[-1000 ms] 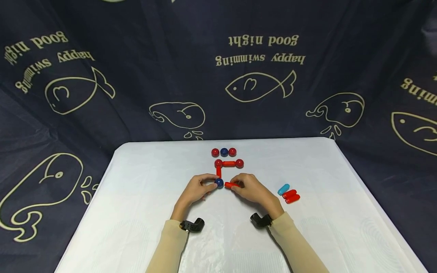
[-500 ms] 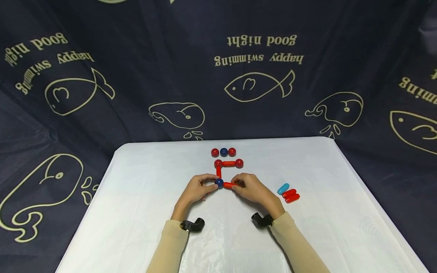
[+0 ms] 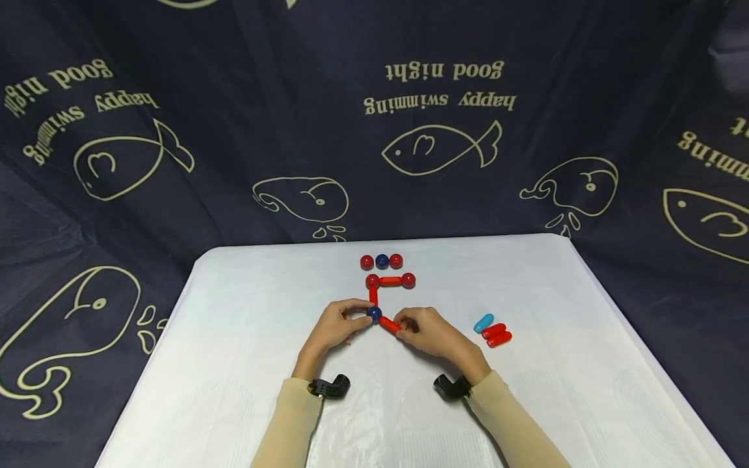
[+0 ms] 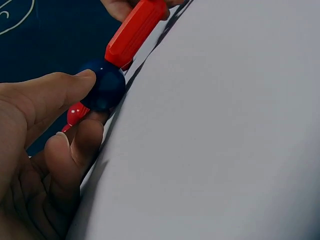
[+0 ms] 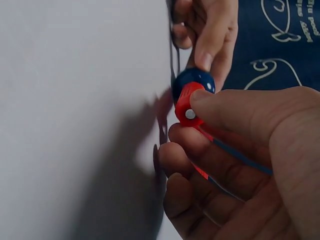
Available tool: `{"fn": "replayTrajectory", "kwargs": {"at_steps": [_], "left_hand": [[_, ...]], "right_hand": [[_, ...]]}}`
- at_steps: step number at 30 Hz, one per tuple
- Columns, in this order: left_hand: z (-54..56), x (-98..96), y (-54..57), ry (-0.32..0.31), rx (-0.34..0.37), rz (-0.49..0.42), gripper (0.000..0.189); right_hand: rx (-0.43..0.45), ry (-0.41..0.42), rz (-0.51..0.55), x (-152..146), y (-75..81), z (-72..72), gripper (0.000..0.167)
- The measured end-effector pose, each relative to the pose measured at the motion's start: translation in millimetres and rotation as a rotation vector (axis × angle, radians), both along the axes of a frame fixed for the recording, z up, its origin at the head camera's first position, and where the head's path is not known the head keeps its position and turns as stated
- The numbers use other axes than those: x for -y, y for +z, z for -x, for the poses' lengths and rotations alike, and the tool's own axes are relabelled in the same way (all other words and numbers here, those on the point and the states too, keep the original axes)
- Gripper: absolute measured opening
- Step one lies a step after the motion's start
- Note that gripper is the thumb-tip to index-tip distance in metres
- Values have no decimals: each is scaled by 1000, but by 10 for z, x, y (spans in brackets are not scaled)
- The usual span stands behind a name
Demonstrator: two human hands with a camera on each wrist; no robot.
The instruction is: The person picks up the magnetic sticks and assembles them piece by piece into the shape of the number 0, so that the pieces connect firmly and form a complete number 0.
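My left hand (image 3: 338, 323) pinches a dark blue ball (image 4: 106, 85) between thumb and fingers, low over the table. A red rod (image 3: 373, 296) runs from that ball back to a red ball (image 3: 372, 281), and another red rod (image 3: 390, 281) joins this to a second red ball (image 3: 408, 280) on the right. My right hand (image 3: 432, 330) grips a loose-ended red rod (image 3: 391, 325) by its near end, thumb on top. Its far end meets the blue ball, and it slants down to the right. A pale round tip shows in its near end in the right wrist view.
Behind the joined pieces, two red balls (image 3: 367, 262) flank a blue ball (image 3: 382, 261) in a row. To the right of my right hand lie a light blue rod (image 3: 484, 323) and two red rods (image 3: 499, 339). A dark printed cloth (image 3: 445, 195) hangs behind the white table (image 3: 263, 279).
The right hand first brought the red rod leftward against the blue ball, then swung its near end toward me, so it slants now. The left hand keeps its hold on the ball.
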State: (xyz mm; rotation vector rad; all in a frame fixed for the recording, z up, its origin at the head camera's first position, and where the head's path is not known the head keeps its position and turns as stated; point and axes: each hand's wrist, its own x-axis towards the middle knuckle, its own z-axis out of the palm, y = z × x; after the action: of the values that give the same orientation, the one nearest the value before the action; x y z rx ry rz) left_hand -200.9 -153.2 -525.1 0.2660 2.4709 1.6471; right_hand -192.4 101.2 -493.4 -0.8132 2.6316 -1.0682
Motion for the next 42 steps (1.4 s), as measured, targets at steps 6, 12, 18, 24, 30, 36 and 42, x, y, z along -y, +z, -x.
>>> {"fn": "replayTrajectory", "kwargs": {"at_steps": [6,12,18,24,30,36,42], "left_hand": [[1,6,-8,-4,-6,-4,28],[4,10,-17,-8,-19,0,27],[18,3,-21,5,-3,9,27],[19,3,-20,14,-5,14,26],[29,4,-36,12,-3,0,25],[28,7,-38,9,-8,-4,24],[26,19,-39,6,-5,-8,24]], "right_hand": [[9,31,28,66,-27,-63,21],[21,45,68,123,-61,-103,25],[26,67,120,182,-68,-124,23],[41,53,125,240,-75,-124,11],[19,65,139,282,-88,-115,12],[6,78,141,297,-95,-106,12],[-3,118,126,299,-73,-68,10]]}}
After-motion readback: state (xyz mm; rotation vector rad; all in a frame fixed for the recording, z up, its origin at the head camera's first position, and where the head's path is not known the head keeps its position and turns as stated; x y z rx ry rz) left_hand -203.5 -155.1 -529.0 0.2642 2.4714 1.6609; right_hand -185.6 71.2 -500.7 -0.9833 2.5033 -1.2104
